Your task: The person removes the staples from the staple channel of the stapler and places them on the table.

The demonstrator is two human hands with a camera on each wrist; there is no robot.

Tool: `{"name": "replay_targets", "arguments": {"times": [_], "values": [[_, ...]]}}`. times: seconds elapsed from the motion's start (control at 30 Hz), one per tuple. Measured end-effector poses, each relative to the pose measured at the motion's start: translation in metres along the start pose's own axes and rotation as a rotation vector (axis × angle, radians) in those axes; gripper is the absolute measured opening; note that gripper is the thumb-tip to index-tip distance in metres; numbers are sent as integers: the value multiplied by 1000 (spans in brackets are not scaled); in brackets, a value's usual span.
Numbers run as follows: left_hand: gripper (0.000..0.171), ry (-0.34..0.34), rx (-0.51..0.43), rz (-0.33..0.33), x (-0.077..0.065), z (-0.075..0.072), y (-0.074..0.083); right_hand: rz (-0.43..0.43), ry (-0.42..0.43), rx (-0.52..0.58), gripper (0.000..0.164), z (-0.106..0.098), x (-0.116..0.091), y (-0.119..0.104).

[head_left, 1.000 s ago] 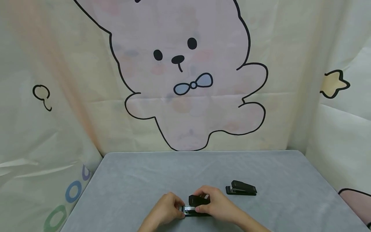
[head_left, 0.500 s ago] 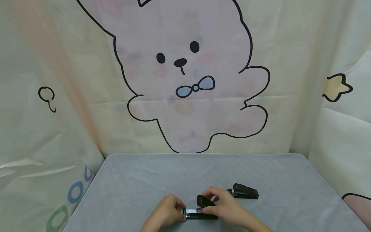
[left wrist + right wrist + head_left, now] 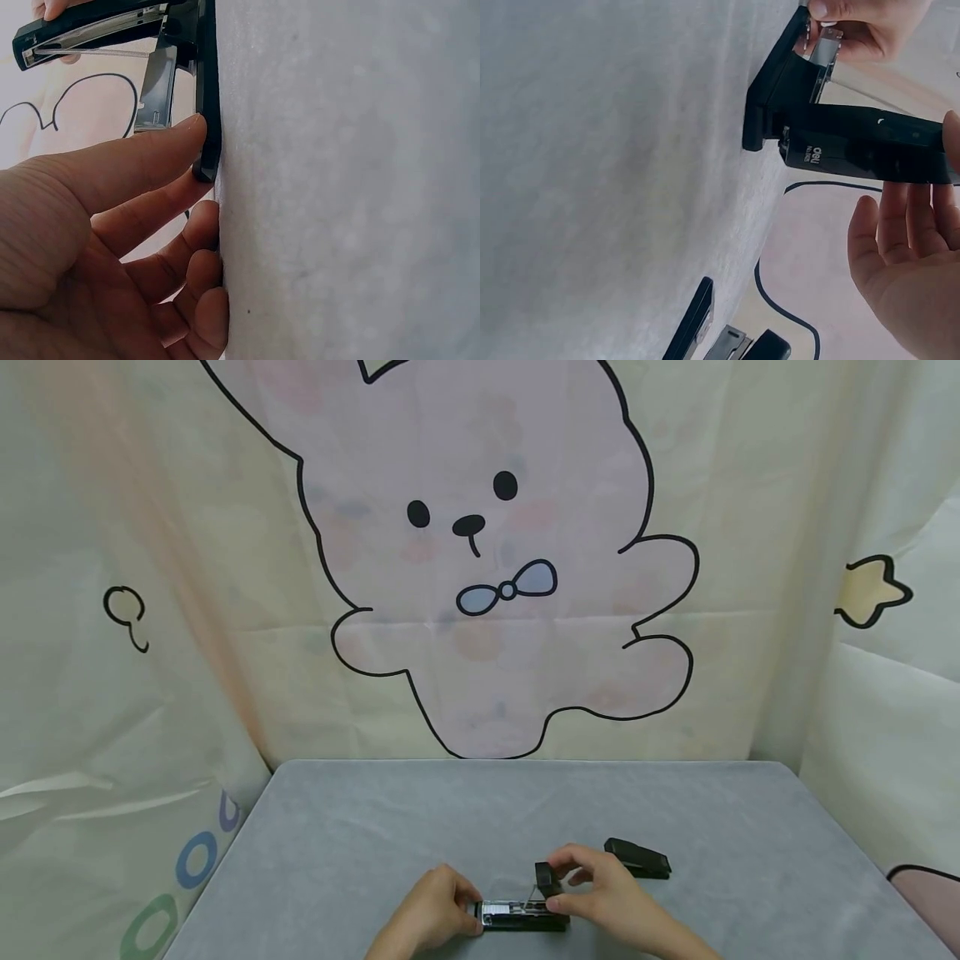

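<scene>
A black stapler (image 3: pixel 525 920) lies on the grey cloth with its top arm (image 3: pixel 870 142) swung up, baring the metal staple channel (image 3: pixel 156 86) and a thin spring rod. My left hand (image 3: pixel 431 910) pinches the front end of its base between thumb and fingers, as the left wrist view shows. My right hand (image 3: pixel 603 893) holds the raised top arm near its free end, thumb on one side and fingers on the other. Behind my right hand a second black stapler (image 3: pixel 639 860) rests on the cloth, partly hidden.
Grey cloth covers the table (image 3: pixel 360 827). A pale curtain (image 3: pixel 262 693) with a cartoon bear stands along the table's far edge, and more printed cloth hangs at both sides. In the right wrist view the second stapler (image 3: pixel 769 346) shows at the bottom.
My right hand has swung the stapler's top arm further up and back to the right, baring more of the channel. My left hand keeps its grip on the base. The view has shifted slightly.
</scene>
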State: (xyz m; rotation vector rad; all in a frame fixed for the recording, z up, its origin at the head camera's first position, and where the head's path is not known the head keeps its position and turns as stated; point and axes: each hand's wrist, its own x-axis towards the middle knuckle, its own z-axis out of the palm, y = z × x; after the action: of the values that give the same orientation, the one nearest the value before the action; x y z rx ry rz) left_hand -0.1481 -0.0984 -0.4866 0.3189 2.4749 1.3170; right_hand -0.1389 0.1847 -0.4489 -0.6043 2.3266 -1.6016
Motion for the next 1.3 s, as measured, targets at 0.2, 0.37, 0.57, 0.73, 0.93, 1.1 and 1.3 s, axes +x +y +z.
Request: {"name": "replay_targets", "arguments": {"times": [0.2, 0.37, 0.57, 0.73, 0.93, 1.1, 1.3], "values": [[23, 3, 0, 13, -1, -1, -1, -52, 29, -40, 33, -5, -7, 3], [23, -3, -8, 1, -1, -1, -1, -43, 52, -52, 35, -8, -10, 2], [23, 1, -6, -3, 0, -1, -2, -48, 70, -57, 38, -11, -13, 2], [23, 8, 1, 5, 0, -1, -2, -29, 74, -47, 39, -15, -15, 4], [23, -7, -11, -7, 0, -1, -2, 16, 67, -17, 42, -19, -18, 6], [23, -14, -16, -9, 0, -1, -1, 5, 62, 2, 39, -22, -21, 8], [23, -1, -2, 5, 0, -2, -3, 11, 60, 82, 44, -29, -26, 16]]}}
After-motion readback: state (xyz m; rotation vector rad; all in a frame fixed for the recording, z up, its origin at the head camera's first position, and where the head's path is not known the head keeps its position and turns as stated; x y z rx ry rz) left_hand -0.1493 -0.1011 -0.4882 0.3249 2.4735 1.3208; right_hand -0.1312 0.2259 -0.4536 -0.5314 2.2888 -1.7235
